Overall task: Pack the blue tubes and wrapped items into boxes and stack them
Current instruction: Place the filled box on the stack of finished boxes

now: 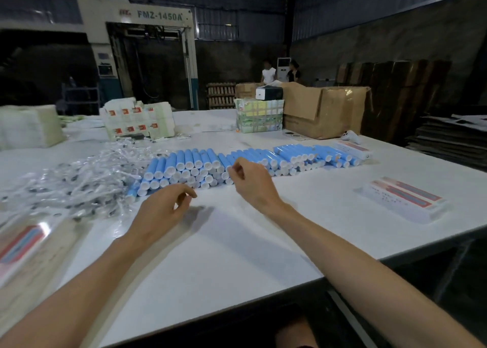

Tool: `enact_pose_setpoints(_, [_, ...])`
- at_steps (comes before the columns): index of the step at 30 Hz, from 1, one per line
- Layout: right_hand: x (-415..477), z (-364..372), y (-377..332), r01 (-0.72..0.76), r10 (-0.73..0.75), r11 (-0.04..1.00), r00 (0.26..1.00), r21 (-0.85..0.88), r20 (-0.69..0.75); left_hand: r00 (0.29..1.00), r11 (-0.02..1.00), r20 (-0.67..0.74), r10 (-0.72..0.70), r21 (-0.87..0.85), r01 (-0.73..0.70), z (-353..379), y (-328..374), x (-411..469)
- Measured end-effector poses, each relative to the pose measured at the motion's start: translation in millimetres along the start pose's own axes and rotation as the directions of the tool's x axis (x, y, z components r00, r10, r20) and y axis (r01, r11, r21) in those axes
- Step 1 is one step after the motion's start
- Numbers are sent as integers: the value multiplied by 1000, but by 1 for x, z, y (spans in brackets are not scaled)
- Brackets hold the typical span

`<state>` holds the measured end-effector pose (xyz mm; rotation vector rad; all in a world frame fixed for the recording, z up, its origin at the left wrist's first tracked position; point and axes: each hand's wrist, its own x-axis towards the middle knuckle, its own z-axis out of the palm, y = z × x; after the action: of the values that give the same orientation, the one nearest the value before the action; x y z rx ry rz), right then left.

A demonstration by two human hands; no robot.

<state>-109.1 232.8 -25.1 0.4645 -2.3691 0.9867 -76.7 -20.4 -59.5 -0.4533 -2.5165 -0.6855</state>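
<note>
Head view of a packing station. The left grip (168, 202) hovers low over the bare white surface (237, 242) just in front of the tubes, its fingers loosely curled, thumb and forefinger close together, holding nothing. The right grip (253, 181) is raised at the front of the blue tubes (200, 160), fingers curled, fingertips (233, 170) level with the white caps; whether they pinch a tube cannot be told. The blue tubes lie side by side in stacked rows across the middle of the surface, caps toward the viewer. To their left, a loose heap of wrapped items (79, 181) in clear film touches the end of the tube stack. A white box with red and blue stripes (405, 200) lies well apart at the right; a similar box (353, 148) lies at the far right end of the tube rows. Flat striped packs under film (21, 245) sit at the near left edge. Behind: bundled white cartons (137, 121), a strapped bundle (259, 115), an open cardboard box (326, 110). Two people (280, 72) stand in the background.
</note>
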Motion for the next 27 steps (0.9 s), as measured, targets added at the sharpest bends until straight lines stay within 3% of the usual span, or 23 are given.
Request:
enact_pose_setpoints(4, [-1,62,-33,-28,17,983,998,179,66,995,992,2,-101,75,101,-7,11,-1])
enact_pose_setpoints(8, [-12,94,-37,-13,-22,981,984,192,179,968,975,116,-222,54,217,-20,23,-1])
enact_pose_setpoints(12, [-13,98,-30,48,-82,986,972,157,220,942,917,113,-317,290,274,-47,19,-7])
enact_pose_setpoints(15, [-14,99,-27,60,-98,983,971,175,217,911,771,-15,-412,527,358,-77,11,-21])
enact_pose_setpoints(21, [-14,105,-26,94,-141,975,962,200,232,763,302,-288,-579,793,529,-139,-17,-70])
enact_pose_setpoints(23, [-14,106,-26,96,-143,975,963,202,231,747,227,-310,-588,823,521,-146,-23,-82])
enact_pose_setpoints(27, [-15,105,-27,94,-147,971,959,218,242,777,181,-255,-576,887,425,-143,-27,-91])
